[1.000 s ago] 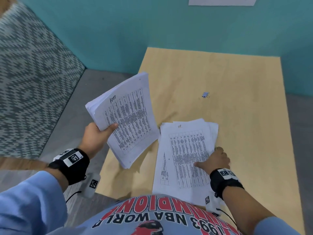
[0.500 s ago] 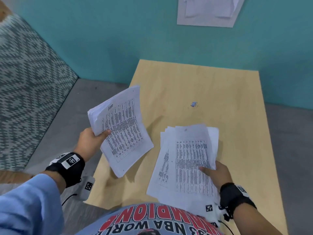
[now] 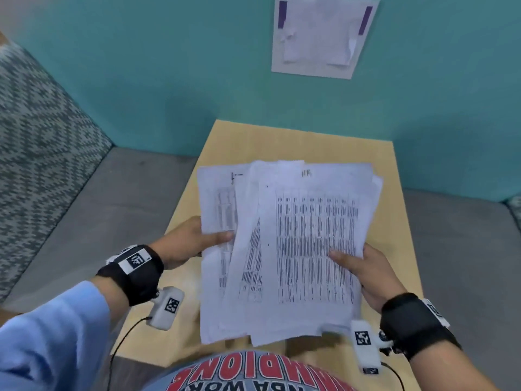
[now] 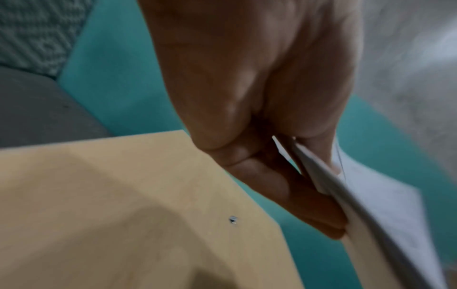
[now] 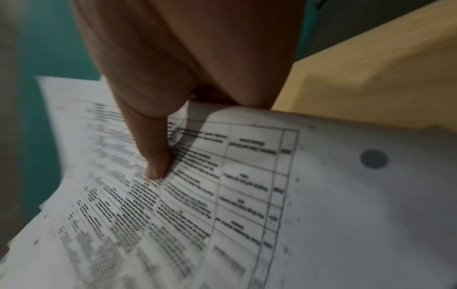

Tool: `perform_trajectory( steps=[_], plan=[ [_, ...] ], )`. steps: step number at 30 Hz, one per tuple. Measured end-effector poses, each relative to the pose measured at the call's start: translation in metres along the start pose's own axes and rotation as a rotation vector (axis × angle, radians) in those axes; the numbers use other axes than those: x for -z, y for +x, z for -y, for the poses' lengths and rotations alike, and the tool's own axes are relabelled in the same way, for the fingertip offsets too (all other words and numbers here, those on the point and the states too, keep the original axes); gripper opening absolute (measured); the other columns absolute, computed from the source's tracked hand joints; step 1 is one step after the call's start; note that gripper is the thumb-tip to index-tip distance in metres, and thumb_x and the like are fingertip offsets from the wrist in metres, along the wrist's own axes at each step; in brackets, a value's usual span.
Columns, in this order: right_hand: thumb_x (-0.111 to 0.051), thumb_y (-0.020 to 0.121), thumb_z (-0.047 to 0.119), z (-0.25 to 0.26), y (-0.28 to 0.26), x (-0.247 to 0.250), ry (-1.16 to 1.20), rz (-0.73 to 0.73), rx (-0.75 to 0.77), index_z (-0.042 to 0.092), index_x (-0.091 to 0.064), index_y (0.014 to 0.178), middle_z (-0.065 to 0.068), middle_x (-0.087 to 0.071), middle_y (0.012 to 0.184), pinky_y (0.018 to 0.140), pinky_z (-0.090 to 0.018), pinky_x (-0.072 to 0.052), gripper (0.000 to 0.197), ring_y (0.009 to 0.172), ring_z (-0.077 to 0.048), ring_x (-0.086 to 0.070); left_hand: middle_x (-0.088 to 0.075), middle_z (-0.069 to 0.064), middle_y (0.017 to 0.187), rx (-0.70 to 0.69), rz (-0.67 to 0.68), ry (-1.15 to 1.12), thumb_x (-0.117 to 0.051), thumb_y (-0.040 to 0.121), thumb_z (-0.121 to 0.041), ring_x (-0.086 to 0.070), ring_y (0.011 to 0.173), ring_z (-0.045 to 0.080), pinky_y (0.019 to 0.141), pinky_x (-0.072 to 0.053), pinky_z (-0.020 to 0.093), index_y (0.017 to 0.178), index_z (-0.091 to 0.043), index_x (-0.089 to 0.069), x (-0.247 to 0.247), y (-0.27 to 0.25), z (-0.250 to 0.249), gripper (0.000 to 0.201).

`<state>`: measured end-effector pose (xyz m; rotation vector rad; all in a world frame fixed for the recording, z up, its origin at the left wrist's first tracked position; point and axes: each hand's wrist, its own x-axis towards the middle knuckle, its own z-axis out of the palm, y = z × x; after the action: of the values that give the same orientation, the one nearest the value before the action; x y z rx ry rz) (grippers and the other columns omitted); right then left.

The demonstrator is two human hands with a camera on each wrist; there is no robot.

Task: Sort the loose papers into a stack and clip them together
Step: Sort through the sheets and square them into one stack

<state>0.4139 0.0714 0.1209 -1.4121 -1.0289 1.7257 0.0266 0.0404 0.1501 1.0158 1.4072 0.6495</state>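
A person's left hand (image 3: 188,241) and right hand (image 3: 369,270) each grip a side of the papers (image 3: 293,249) between them, gathered but uneven, unclipped, the clip (image 4: 233,219) on the worktop (image 3: 394,221) beyond.

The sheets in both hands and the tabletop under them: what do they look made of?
Sheets: thin white printer paper, matte; they bend and fan, printed with black tables. The left hand and right hand pinch them by the edges. Tabletop: pale wood or wood-look laminate, smooth with a faint grain; which one, I cannot tell.
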Motion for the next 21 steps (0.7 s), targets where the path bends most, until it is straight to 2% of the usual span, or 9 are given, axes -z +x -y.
perform_trajectory(
  steps=[2, 6, 8, 10, 12, 14, 15, 18, 21],
  plan=[
    [-0.082, 0.084, 0.009, 0.009, 0.005, -0.004, -0.018, 0.026, 0.009, 0.017, -0.068, 0.126, -0.001, -0.080, 0.117, 0.090, -0.028, -0.059, 0.045, 0.111, -0.016, -0.076, -0.080, 0.001, 0.126, -0.008, 0.053, -0.059, -0.073, 0.095, -0.029, -0.078, 0.115, 0.023, 0.099, -0.061, 0.044, 0.129, -0.021, -0.073, -0.015, 0.000, -0.014, 0.035],
    [-0.084, 0.080, 0.016, 0.011, 0.006, -0.002, 0.049, 0.095, -0.076, 0.010, -0.066, 0.132, -0.009, -0.077, 0.125, 0.114, -0.049, -0.047, 0.055, 0.120, -0.024, -0.072, -0.083, -0.005, 0.119, -0.072, 0.106, 0.001, -0.078, 0.091, -0.022, -0.079, 0.107, 0.011, 0.090, -0.061, 0.025, 0.119, -0.021, -0.078, -0.036, 0.005, -0.023, 0.028],
    [-0.083, 0.080, 0.015, 0.008, 0.002, -0.002, 0.052, 0.105, -0.073, 0.008, -0.067, 0.132, -0.010, -0.077, 0.126, 0.114, -0.054, -0.046, 0.054, 0.120, -0.027, -0.072, -0.084, -0.016, 0.096, -0.094, 0.074, 0.049, -0.078, 0.095, -0.014, -0.077, 0.085, -0.005, 0.076, -0.055, 0.009, 0.111, -0.019, -0.079, -0.049, 0.009, -0.022, 0.017],
    [-0.083, 0.078, 0.014, 0.009, -0.006, -0.003, 0.029, 0.052, 0.003, 0.009, -0.070, 0.129, -0.009, -0.078, 0.123, 0.111, -0.053, -0.049, 0.053, 0.118, -0.028, -0.073, -0.074, -0.025, 0.067, -0.138, 0.011, 0.056, -0.075, 0.098, -0.011, -0.066, 0.060, -0.013, 0.060, -0.047, 0.003, 0.101, -0.021, -0.075, -0.058, 0.011, -0.017, 0.010],
    [-0.083, 0.077, 0.013, 0.014, -0.015, -0.001, -0.009, -0.027, 0.122, 0.010, -0.072, 0.124, -0.007, -0.079, 0.120, 0.105, -0.047, -0.054, 0.049, 0.116, -0.028, -0.074, -0.080, -0.025, 0.081, -0.177, -0.051, 0.015, -0.076, 0.098, -0.014, -0.072, 0.075, -0.011, 0.070, -0.053, 0.008, 0.109, -0.021, -0.076, -0.066, 0.009, -0.014, 0.014],
    [-0.084, 0.078, 0.009, 0.015, -0.025, 0.002, -0.015, -0.088, 0.228, 0.011, -0.075, 0.120, -0.005, -0.081, 0.116, 0.098, -0.042, -0.058, 0.043, 0.112, -0.025, -0.076, -0.083, -0.012, 0.115, -0.204, -0.107, -0.071, -0.080, 0.095, -0.017, -0.078, 0.107, 0.006, 0.092, -0.061, 0.027, 0.120, -0.023, -0.078, -0.071, 0.009, -0.007, 0.026],
    [-0.084, 0.079, 0.005, 0.013, -0.027, 0.003, -0.003, -0.115, 0.260, 0.011, -0.075, 0.121, -0.004, -0.081, 0.116, 0.097, -0.042, -0.059, 0.043, 0.112, -0.024, -0.076, -0.082, -0.007, 0.122, -0.211, -0.134, -0.108, -0.081, 0.094, -0.016, -0.077, 0.114, 0.013, 0.097, -0.061, 0.034, 0.120, -0.025, -0.078, -0.074, 0.009, -0.004, 0.028],
    [-0.084, 0.081, 0.000, -0.007, -0.018, 0.001, -0.015, -0.175, 0.278, 0.012, -0.072, 0.125, -0.004, -0.079, 0.120, 0.101, -0.046, -0.057, 0.047, 0.114, -0.024, -0.074, -0.081, -0.001, 0.123, -0.190, -0.173, -0.096, -0.084, 0.091, -0.013, -0.076, 0.118, 0.019, 0.100, -0.062, 0.040, 0.121, -0.025, -0.076, -0.083, 0.017, 0.010, 0.033],
    [-0.087, 0.079, 0.003, -0.028, 0.000, -0.002, -0.022, -0.231, 0.213, 0.022, -0.076, 0.113, -0.003, -0.081, 0.115, 0.104, -0.057, -0.055, 0.041, 0.112, -0.026, -0.075, -0.082, 0.000, 0.121, -0.146, -0.193, -0.012, -0.085, 0.091, -0.017, -0.075, 0.119, 0.022, 0.106, -0.058, 0.050, 0.122, -0.019, -0.077, -0.082, 0.028, 0.023, 0.032]
  ],
)
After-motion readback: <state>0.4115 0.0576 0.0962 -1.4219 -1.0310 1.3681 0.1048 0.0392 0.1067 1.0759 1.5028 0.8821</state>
